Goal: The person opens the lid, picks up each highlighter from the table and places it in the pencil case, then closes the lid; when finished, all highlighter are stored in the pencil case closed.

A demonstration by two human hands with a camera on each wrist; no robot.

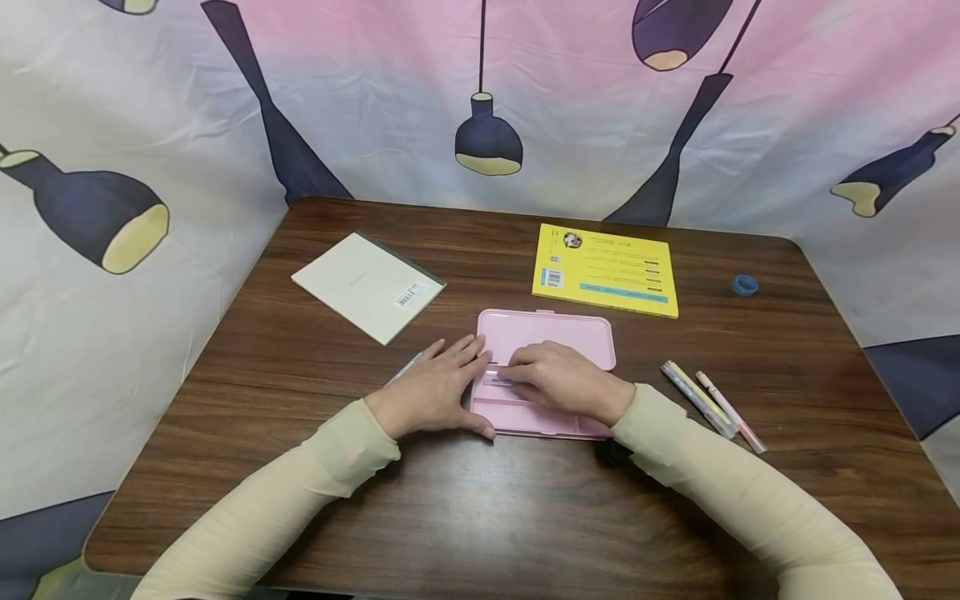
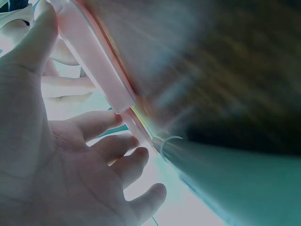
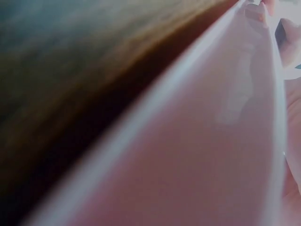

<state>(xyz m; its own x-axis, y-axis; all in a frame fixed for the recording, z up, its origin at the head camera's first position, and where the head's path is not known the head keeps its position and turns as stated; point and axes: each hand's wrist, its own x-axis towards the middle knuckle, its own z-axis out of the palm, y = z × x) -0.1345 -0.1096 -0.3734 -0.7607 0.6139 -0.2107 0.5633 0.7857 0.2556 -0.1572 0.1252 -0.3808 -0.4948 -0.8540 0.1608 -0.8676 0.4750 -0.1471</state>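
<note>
A pink pencil case (image 1: 525,414) lies with its lid (image 1: 543,327) folded back on the dark wooden table. My left hand (image 1: 438,387) rests along its left end, fingers spread and thumb near the front corner. In the left wrist view, the fingertips come right up to the case wall (image 2: 91,56). My right hand (image 1: 558,377) reaches into the case with bent fingers, pinching a small clear-and-white item (image 1: 497,378) in the back compartment; its far part is hidden by the hand. Beyond the left hand, a light-blue strip (image 1: 405,367) sticks out.
A cream notebook (image 1: 367,287) lies at the back left, a yellow book (image 1: 606,271) at the back right. Several slim pens (image 1: 697,398) lie right of the case, with another pen (image 1: 731,412) beside them. A blue ring (image 1: 745,285) sits farther right. Something dark (image 1: 613,452) shows beneath the right wrist.
</note>
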